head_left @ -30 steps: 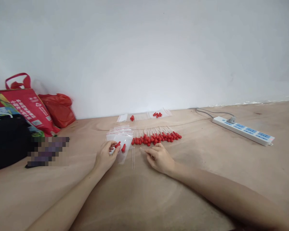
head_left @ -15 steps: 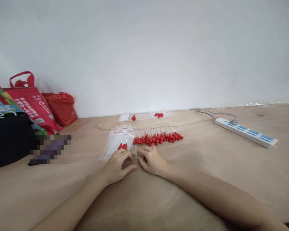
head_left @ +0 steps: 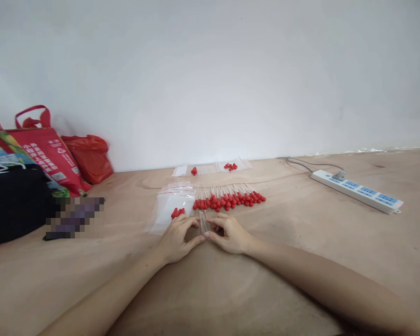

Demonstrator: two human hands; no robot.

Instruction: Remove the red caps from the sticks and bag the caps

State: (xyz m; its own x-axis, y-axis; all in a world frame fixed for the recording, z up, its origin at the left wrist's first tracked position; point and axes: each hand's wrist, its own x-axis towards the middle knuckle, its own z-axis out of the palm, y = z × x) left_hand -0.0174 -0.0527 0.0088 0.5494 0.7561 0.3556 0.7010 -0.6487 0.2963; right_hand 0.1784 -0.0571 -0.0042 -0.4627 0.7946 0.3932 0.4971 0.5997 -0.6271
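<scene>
A few slim clear glass tubes (head_left: 203, 223) stand between my two hands on the table, close together. My left hand (head_left: 179, 238) curls against their left side, thumb and fingers bent around them. From the right, my right hand (head_left: 232, 234) closes on the same tubes, its thumb tip meeting my left thumb near their lower ends. Just beyond lies a row of glass droppers with red rubber bulbs (head_left: 227, 200), bulbs toward me. Beside my left hand is a stack of clear zip bags (head_left: 164, 212) with several loose red bulbs (head_left: 177, 213) on top.
Farther back, clear bags (head_left: 243, 163) carry more red bulbs and clear tubes near the wall. A white power strip (head_left: 357, 191) with a plugged-in grey cable lies right. Red bags (head_left: 87, 158), a black bag (head_left: 16, 203) and a blurred-out dark object (head_left: 75, 217) are left.
My left hand has shifted right and my right hand has come in against the tubes, so the thumbs now meet. The tubes have moved slightly right and look more spread.
</scene>
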